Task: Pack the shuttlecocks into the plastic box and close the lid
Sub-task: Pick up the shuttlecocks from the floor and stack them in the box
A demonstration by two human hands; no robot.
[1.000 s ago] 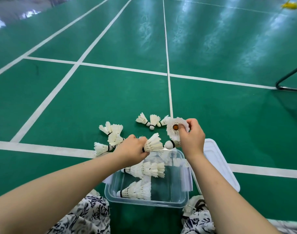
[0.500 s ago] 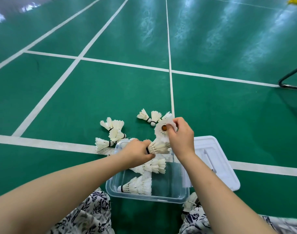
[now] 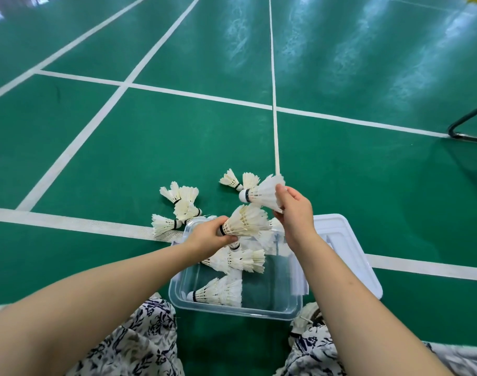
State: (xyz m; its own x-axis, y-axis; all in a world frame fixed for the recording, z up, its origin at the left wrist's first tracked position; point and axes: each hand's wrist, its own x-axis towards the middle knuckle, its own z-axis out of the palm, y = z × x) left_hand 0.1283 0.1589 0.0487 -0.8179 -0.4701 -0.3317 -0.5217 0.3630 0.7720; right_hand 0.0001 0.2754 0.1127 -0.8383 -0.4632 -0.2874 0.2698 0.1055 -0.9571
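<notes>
A clear plastic box sits open on the green court floor between my knees, with several white shuttlecocks lying inside. My left hand grips one shuttlecock by its cork end above the box's far rim. My right hand pinches the feather skirt of another shuttlecock, its cork pointing left. The white lid lies flat to the right of the box. Loose shuttlecocks lie on the floor in a cluster at the far left and a pair behind my right hand.
White court lines cross the floor, one running just behind the box. A dark metal frame stands at the far right. My patterned trouser knees flank the box.
My right hand has turned its shuttlecock so the cork points left instead of the open skirt facing me. Both hands have stayed above the box's far end.
</notes>
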